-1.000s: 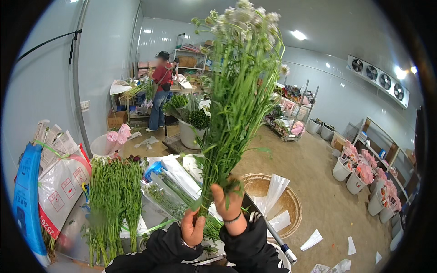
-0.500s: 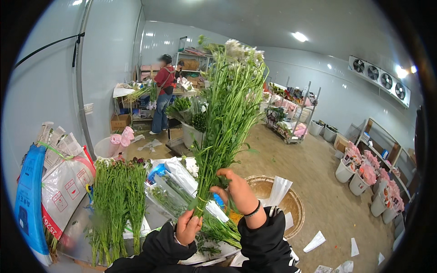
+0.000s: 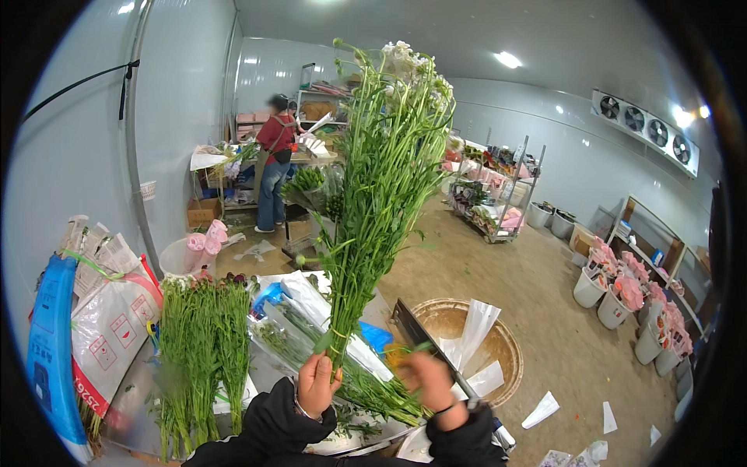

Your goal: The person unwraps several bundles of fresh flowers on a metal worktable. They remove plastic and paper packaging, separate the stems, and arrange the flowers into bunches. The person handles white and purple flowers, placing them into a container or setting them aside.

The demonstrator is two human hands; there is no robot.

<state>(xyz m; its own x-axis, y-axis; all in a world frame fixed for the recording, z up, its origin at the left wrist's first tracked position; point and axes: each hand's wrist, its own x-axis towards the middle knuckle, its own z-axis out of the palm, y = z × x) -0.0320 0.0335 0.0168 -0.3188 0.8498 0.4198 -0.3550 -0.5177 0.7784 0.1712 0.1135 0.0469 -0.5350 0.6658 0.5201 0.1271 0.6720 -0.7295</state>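
An upright bunch of long green stems with white flowers [image 3: 381, 187] rises in front of me. My left hand [image 3: 317, 385] is closed round its lower stem ends, just under a thin yellow band [image 3: 340, 334] that circles the stems. My right hand [image 3: 428, 380] is apart from the bunch, lower right of it, by a tangle of thin yellow strands [image 3: 398, 354]. Motion smears its fingers, so I cannot tell if it holds anything. Below lie plastic-wrapped stems [image 3: 303, 331] on the metal table, with a bundle of dark-headed green stems [image 3: 204, 354] to the left.
A round tan tub [image 3: 498, 342] with white paper stands right of the table. White and blue sacks [image 3: 117, 327] lean at far left. Buckets of pink-wrapped flowers [image 3: 622, 296] line the right side; a loaded rack cart [image 3: 498, 194] stands behind. A person [image 3: 276, 163] works at a back table.
My right hand has let go of the bunch and moved down and right towards the yellow strands. My left hand still grips the stems, and the bunch has shifted slightly.
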